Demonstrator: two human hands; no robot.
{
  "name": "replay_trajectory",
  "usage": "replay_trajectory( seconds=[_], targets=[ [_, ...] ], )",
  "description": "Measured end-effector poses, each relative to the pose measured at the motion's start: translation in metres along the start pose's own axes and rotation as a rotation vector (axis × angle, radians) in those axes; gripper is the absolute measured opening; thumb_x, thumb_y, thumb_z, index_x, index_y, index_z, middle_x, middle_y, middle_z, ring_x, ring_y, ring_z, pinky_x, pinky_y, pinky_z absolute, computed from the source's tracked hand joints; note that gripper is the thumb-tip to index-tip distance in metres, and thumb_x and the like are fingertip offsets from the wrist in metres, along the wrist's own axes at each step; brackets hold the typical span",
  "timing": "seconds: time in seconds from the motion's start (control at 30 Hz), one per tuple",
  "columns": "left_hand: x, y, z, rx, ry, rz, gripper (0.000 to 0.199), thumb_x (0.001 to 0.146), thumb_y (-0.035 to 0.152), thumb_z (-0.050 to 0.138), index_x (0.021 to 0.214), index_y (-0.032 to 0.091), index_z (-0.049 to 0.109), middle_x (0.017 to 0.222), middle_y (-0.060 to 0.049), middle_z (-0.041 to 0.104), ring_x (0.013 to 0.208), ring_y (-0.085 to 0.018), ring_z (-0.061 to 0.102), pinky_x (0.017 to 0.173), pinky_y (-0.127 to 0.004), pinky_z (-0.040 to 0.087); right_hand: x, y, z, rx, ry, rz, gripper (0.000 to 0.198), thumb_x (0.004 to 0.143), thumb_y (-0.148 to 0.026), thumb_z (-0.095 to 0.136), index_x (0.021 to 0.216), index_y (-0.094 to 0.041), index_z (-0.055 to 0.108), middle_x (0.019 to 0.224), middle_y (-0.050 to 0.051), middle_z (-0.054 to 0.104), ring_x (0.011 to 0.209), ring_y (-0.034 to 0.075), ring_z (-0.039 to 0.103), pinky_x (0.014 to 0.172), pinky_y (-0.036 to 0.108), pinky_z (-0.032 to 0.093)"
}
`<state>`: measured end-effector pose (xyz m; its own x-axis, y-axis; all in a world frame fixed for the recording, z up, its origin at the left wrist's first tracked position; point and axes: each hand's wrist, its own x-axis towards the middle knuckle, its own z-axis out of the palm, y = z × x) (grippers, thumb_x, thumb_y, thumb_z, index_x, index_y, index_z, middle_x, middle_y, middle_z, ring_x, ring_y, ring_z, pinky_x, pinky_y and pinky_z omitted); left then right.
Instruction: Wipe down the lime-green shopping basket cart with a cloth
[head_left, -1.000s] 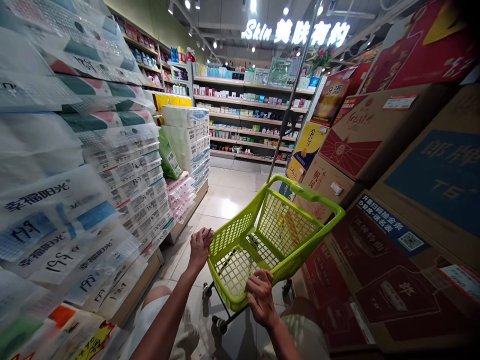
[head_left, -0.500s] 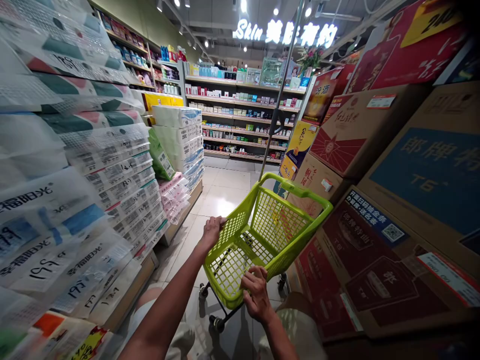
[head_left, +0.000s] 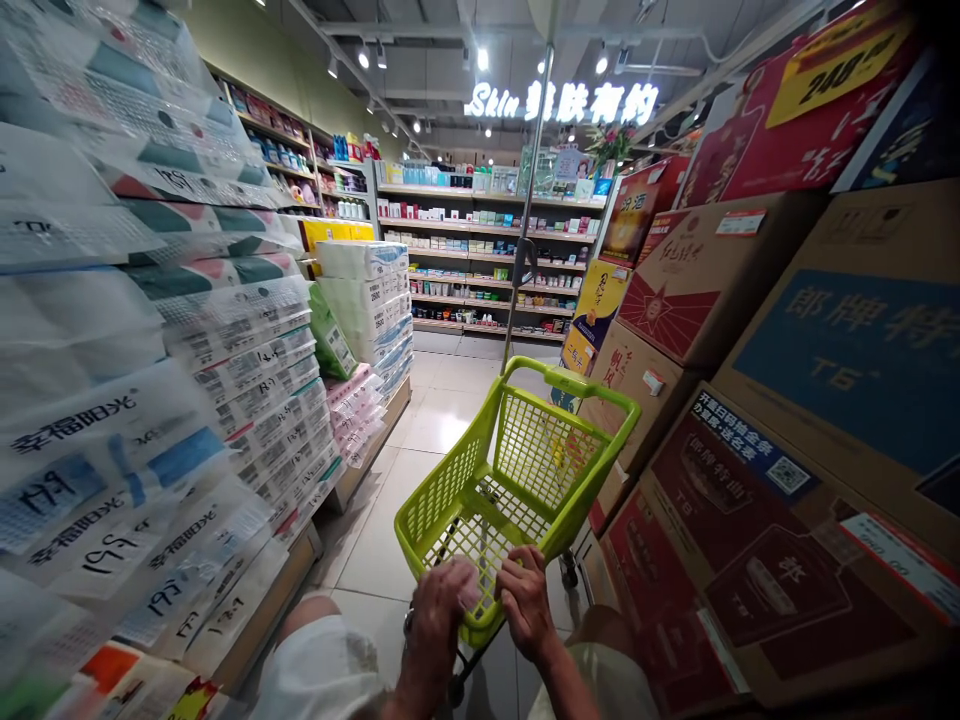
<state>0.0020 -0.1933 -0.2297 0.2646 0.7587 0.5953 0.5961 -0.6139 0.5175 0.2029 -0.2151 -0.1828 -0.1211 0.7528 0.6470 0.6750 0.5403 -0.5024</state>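
Observation:
A lime-green plastic shopping cart (head_left: 517, 505) with a lattice basket stands right in front of me, and no goods show inside it. Its handle bar lies on the far side, away from my body. My right hand (head_left: 526, 600) is closed, its fingers curled over the basket rim at the near right corner. My left hand (head_left: 444, 605) is at the near left part of the rim, in front of the basket. Motion smears its fingers, so I cannot tell whether it grips the rim.
Packs of tissue paper (head_left: 255, 370) are piled high along the left on a low wooden platform (head_left: 375, 430). Stacked liquor cartons (head_left: 757, 480) line the right side, close to the cart. A tiled aisle (head_left: 427, 430) leads to shelves (head_left: 480, 260) of small boxes. A metal pole (head_left: 523, 240) rises beyond the cart.
My left hand has left the basket's left side rim and come back toward me, to the near end. My right hand stays on the near right corner. The cart has shifted slightly left in view.

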Motion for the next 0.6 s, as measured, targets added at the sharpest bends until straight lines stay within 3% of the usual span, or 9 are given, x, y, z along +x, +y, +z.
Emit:
replay_trajectory(
  seconds=[0.07,0.1,0.2,0.27,0.33,0.43,0.53,0.6],
  targets=[
    [0.003,-0.001,-0.007,0.017,-0.023,0.108,0.043,0.103,0.022,0.042,0.142,0.030,0.060,0.137,-0.011,0.066,0.127,-0.027,0.060,0.104,-0.045,0.053,0.001,0.000,-0.001,-0.012,-0.023,-0.008,0.017,0.087,-0.017,0.036,0.071,-0.021,0.041,0.072,0.000,0.045,0.088,0.020,0.049,0.092,0.040,0.032],
    [0.011,-0.006,-0.013,0.051,0.021,0.098,0.042,0.103,0.021,0.043,0.141,0.029,0.060,0.135,-0.010,0.067,0.123,-0.027,0.061,0.101,-0.044,0.054,0.001,0.000,-0.001,-0.018,-0.033,-0.011,0.017,0.087,-0.017,0.036,0.072,-0.022,0.041,0.073,0.000,0.045,0.088,0.020,0.049,0.092,0.040,0.032],
    [0.042,-0.023,-0.030,0.189,0.249,-0.062,0.035,0.102,0.023,0.048,0.134,0.024,0.062,0.123,-0.011,0.070,0.107,-0.028,0.064,0.092,-0.044,0.056,0.002,0.001,0.001,-0.033,-0.040,-0.026,0.015,0.085,-0.017,0.037,0.072,-0.022,0.043,0.074,0.000,0.045,0.088,0.020,0.048,0.093,0.040,0.032],
    [0.048,-0.024,-0.031,0.240,0.331,-0.111,0.032,0.101,0.024,0.049,0.130,0.024,0.063,0.120,-0.010,0.070,0.104,-0.028,0.064,0.091,-0.045,0.056,0.003,0.000,0.005,-0.044,-0.049,-0.052,0.015,0.085,-0.017,0.037,0.073,-0.022,0.045,0.074,0.000,0.047,0.088,0.020,0.049,0.094,0.040,0.032],
    [0.032,-0.011,-0.020,0.208,0.304,-0.085,0.035,0.101,0.022,0.048,0.134,0.024,0.061,0.125,-0.010,0.069,0.111,-0.028,0.064,0.096,-0.047,0.055,0.003,-0.001,0.007,-0.045,-0.063,-0.065,0.016,0.086,-0.017,0.037,0.074,-0.023,0.048,0.075,0.000,0.050,0.089,0.020,0.049,0.094,0.040,0.032],
    [-0.016,0.019,0.008,0.070,0.233,-0.037,0.044,0.101,0.018,0.047,0.143,0.027,0.056,0.137,-0.011,0.063,0.128,-0.027,0.058,0.106,-0.046,0.052,0.003,-0.006,0.007,-0.010,-0.056,-0.018,0.020,0.087,-0.018,0.034,0.082,-0.023,0.053,0.082,0.001,0.057,0.091,0.021,0.050,0.096,0.041,0.031],
    [-0.044,0.029,0.029,-0.006,0.362,-0.041,0.038,0.101,0.018,0.046,0.136,0.029,0.057,0.132,-0.011,0.061,0.128,-0.024,0.057,0.105,-0.043,0.053,0.001,-0.010,0.004,0.041,-0.075,0.007,0.023,0.088,-0.020,0.032,0.083,-0.024,0.055,0.087,0.001,0.061,0.094,0.022,0.050,0.097,0.042,0.029],
    [-0.034,0.017,0.032,-0.024,0.515,-0.189,0.029,0.102,0.025,0.048,0.130,0.028,0.057,0.125,-0.011,0.060,0.122,-0.025,0.058,0.104,-0.043,0.052,0.000,-0.011,0.003,0.053,-0.103,0.002,0.023,0.088,-0.022,0.033,0.077,-0.023,0.053,0.082,0.001,0.059,0.095,0.022,0.050,0.097,0.042,0.028]
  ],
)
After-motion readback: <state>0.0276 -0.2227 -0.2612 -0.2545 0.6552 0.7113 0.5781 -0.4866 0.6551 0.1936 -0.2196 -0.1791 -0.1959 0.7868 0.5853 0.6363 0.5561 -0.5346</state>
